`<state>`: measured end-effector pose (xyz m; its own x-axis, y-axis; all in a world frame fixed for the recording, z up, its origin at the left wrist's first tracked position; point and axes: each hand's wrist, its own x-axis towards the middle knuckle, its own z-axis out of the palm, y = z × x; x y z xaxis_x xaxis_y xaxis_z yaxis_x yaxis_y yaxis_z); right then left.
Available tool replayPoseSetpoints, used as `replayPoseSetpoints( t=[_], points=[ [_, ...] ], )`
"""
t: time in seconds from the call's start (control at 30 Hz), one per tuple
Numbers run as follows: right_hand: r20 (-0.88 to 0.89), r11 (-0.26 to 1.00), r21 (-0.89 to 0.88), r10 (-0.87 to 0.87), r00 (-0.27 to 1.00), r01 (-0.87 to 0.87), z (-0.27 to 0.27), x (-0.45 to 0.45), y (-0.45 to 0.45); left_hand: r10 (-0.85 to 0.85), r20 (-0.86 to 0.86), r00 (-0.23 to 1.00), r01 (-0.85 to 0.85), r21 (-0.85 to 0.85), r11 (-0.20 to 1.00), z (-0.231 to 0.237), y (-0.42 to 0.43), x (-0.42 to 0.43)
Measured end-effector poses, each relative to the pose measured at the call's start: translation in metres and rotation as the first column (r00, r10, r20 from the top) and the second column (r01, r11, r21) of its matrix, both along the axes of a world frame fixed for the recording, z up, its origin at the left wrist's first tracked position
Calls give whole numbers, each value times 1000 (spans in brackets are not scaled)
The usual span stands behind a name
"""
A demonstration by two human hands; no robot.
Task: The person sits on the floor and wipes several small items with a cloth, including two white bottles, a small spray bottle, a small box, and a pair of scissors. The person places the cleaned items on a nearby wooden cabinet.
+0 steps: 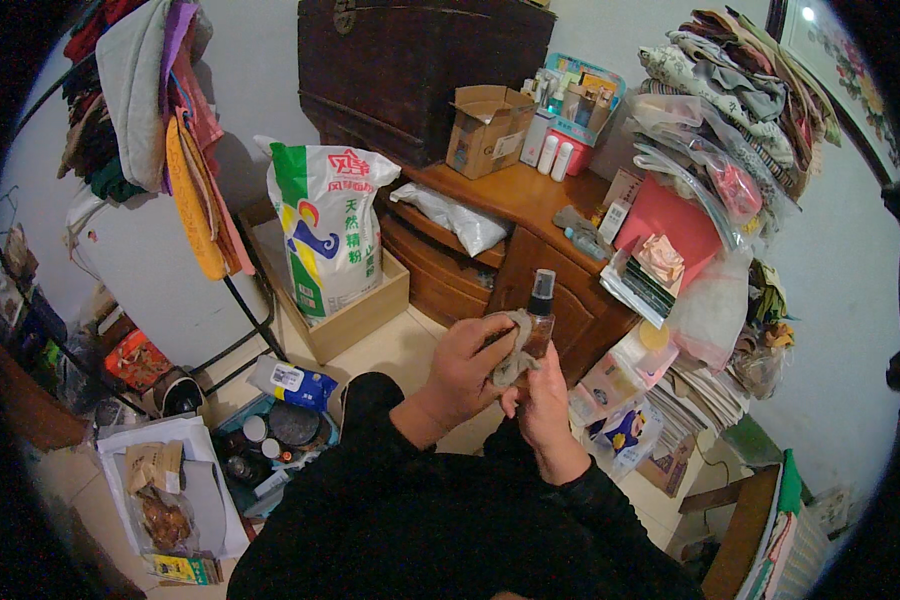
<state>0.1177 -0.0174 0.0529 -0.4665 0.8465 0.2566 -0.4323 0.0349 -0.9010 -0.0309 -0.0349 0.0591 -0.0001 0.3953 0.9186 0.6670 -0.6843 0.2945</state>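
Upright above my lap is a small clear spray bottle point(540, 330) with a black collar and a transparent cap. My right hand point(548, 411) grips its lower part from the right. Pressed to the bottle's left side is a crumpled grey-beige cloth point(513, 367), bunched in the fingers of my left hand point(454, 367). The cloth and fingers hide part of the bottle, and its base cannot be made out.
Ahead stands a wooden desk point(521, 195) with a cardboard box point(489, 131) and a bin of cosmetics point(577, 101). A large flour sack point(326, 225) fills a wooden drawer point(356, 311). A crate of jars point(277, 442) sits at lower left, stacked papers point(701, 401) at right.
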Motion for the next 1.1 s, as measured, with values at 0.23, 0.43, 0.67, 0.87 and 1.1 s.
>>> replayPoseSetpoints(
  t=[0.23, 0.43, 0.67, 0.87, 1.1],
  points=[
    [-30, 997, -6, 82, 996, -83, -4, 9, 6, -125, 140, 982, 158, -260, 953, -6, 5, 16],
    [-105, 993, -53, -106, 989, 101, -1, 10, 14, -242, -121, 963, 203, -270, 941, -4, 6, 17],
    [-131, 986, 101, -122, 984, 136, 9, 11, 17, -348, -132, 928, 293, -320, 901, -5, 9, 15],
    [28, 982, 159, -106, 994, 101, 0, -1, 11, -364, -84, 928, 338, -225, 914, 18, 22, 9],
    [-103, 995, -18, -104, 989, 103, 1, 17, 24, -340, -455, 823, 168, -376, 911, 7, -3, 18]
  ],
)
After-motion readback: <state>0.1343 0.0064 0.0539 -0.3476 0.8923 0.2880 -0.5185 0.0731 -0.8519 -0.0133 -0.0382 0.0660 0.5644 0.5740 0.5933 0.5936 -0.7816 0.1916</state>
